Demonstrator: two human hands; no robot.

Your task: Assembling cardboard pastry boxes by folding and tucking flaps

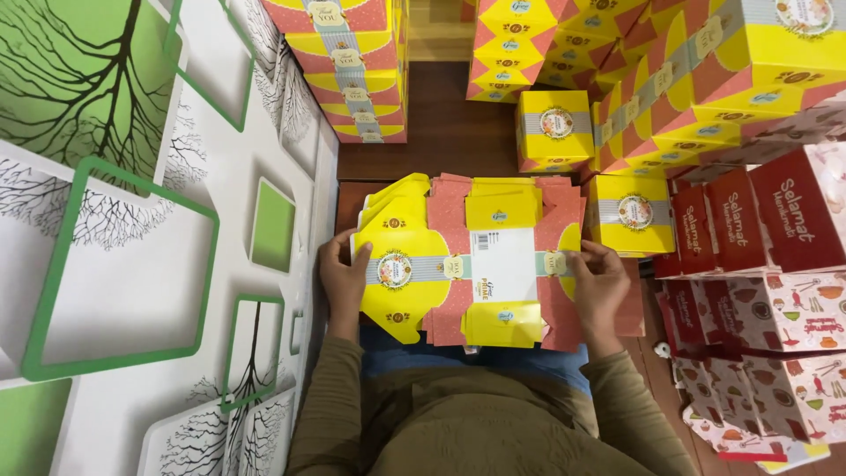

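Stacked yellow-and-pink boxes [553, 125], red-and-white boxes [775, 264], tree-patterned wall panel [115, 220], brown floor [441, 123]

One view only: head camera, looking straight down over your lap from close above. Your left hand [342, 280] and right hand [602, 284] sit mid-frame, holding the stack of flat box blanks [471, 260] between them. Beyond your hands, assembled yellow boxes [553, 125] fill the top edge. Wall panel [132, 238] runs outside your left hand, red boxes [775, 220] outside your right.
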